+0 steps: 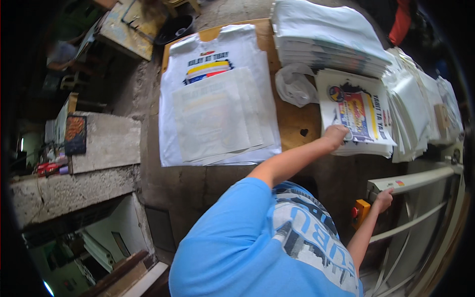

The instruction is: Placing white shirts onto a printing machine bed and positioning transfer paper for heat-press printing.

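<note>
My left hand [337, 137] is closed at the near left corner of a printed sheet [363, 111], the top one of a stack on the wooden table [293, 126]; its fingertips are partly hidden. My right hand [382, 199] is wrapped round the end of a pale machine bar [415, 179], beside an orange box with a red button [355, 212]. Left of my left arm, a white printed shirt [170, 119] lies flat on the table. Pale, see-through-looking sheets [213, 119] cover the lower part of its print.
A tall pile of folded white shirts [326, 34] stands at the table's back. A crumpled plastic bag [295, 84] lies before it. More white cloth [410, 109] is heaped at the right. A black tub [175, 28] sits behind the table. Concrete ledges [109, 143] run along the left.
</note>
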A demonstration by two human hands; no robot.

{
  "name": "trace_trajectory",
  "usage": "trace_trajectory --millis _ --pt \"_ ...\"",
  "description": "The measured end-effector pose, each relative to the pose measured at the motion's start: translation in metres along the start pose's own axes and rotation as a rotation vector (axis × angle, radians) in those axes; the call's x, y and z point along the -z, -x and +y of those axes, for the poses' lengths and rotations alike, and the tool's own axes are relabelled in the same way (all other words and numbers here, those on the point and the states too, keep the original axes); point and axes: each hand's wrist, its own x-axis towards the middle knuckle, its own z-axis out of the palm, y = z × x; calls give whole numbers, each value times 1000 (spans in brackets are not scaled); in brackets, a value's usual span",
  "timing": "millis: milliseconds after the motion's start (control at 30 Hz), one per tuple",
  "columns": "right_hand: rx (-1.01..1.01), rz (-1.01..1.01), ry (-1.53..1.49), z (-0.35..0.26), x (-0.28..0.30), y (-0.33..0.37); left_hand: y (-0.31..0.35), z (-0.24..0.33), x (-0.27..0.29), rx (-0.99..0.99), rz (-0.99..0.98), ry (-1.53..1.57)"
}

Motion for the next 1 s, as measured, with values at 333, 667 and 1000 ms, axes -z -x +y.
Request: trace_trajectory --millis 333,667,1000 --pt "4 21 -73 2 4 4 14 3 143 -23 730 268" --pt "21 2 -54 5 -5 -6 211 -167 227 783 1249 2" --pt "20 -23 -54 13 -9 -14 369 -216 221 1269 1473 -229"
